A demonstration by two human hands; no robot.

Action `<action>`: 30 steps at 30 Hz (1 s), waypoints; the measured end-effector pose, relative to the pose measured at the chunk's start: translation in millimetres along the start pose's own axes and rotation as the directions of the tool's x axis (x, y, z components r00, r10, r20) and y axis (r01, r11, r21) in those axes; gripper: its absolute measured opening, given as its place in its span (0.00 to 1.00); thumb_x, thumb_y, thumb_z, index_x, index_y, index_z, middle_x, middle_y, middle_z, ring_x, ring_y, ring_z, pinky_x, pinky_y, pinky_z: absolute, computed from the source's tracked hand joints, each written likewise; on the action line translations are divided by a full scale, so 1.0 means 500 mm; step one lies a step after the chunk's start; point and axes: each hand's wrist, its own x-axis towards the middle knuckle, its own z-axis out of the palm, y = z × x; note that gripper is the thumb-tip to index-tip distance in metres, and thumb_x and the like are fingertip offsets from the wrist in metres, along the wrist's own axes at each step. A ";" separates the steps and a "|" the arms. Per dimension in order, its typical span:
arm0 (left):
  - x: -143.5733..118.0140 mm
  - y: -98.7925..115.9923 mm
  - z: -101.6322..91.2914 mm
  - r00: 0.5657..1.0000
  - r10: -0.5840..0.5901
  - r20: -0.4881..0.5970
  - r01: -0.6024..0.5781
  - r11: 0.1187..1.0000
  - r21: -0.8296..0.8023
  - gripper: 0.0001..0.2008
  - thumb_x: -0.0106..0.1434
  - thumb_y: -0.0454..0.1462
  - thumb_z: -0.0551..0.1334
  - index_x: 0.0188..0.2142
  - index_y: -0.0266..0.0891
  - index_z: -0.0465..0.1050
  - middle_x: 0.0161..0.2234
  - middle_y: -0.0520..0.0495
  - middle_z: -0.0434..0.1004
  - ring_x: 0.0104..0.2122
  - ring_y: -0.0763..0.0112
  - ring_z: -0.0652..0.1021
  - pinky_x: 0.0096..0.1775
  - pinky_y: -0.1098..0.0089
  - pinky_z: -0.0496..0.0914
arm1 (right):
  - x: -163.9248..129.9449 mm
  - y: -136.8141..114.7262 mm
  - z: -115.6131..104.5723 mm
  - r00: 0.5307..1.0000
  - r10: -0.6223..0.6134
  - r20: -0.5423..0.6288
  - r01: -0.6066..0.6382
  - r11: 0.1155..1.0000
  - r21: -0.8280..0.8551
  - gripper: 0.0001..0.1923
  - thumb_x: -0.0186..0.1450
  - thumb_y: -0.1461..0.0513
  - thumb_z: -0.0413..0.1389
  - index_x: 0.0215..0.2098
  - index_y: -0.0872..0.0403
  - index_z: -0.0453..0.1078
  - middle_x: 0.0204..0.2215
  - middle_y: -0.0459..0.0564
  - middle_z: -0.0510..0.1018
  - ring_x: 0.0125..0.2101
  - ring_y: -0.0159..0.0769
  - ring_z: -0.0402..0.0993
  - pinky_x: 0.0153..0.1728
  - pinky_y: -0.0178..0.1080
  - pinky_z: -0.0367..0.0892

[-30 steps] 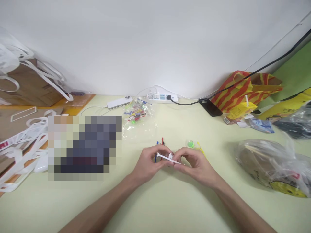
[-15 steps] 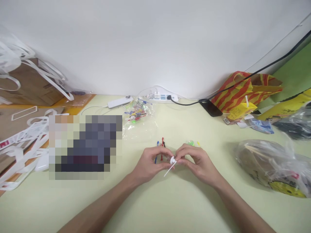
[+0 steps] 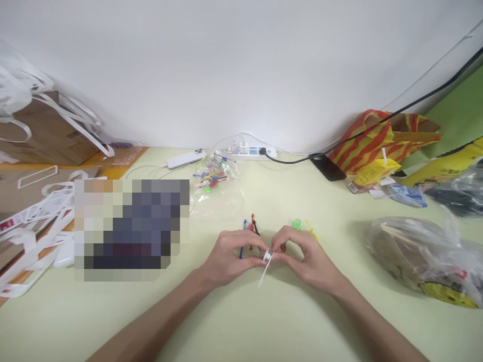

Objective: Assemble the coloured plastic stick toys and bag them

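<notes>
Between my two hands is a small white plastic piece (image 3: pixel 267 255) with a round part and a thin stick that slants down to the left. My left hand (image 3: pixel 234 255) pinches it from the left with thumb and fingertips. From the other side, my right hand (image 3: pixel 306 256) grips it in a pinch too. Just behind my left hand lie a blue arrow-tipped stick (image 3: pixel 244 224), a red one (image 3: pixel 252 221) and a black one (image 3: pixel 256 227), partly hidden. Beyond my right hand are a green round piece (image 3: pixel 297 223) and a yellow stick (image 3: pixel 312 230).
A clear bag (image 3: pixel 217 176) of coloured pieces lies behind, by a power strip (image 3: pixel 252 152). To the right are a phone (image 3: pixel 327 167), a juice carton (image 3: pixel 372 177) and a plastic-wrapped bundle (image 3: pixel 415 256). A pixelated patch and white straps (image 3: pixel 33 216) cover the left.
The white piece has turned, its stick now pointing more steeply down. Both hands have shifted slightly, and more of the green piece and yellow stick shows.
</notes>
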 end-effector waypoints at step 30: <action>0.043 -0.033 0.038 0.997 -0.058 0.055 0.001 0.700 0.714 0.09 0.62 0.38 0.70 0.40 0.44 0.74 0.43 0.51 0.79 0.49 0.63 0.76 0.65 0.51 0.56 | 0.007 0.044 -0.045 0.949 -0.271 -0.160 0.125 0.792 -0.598 0.06 0.73 0.59 0.54 0.38 0.50 0.70 0.34 0.48 0.81 0.37 0.40 0.71 0.43 0.47 0.61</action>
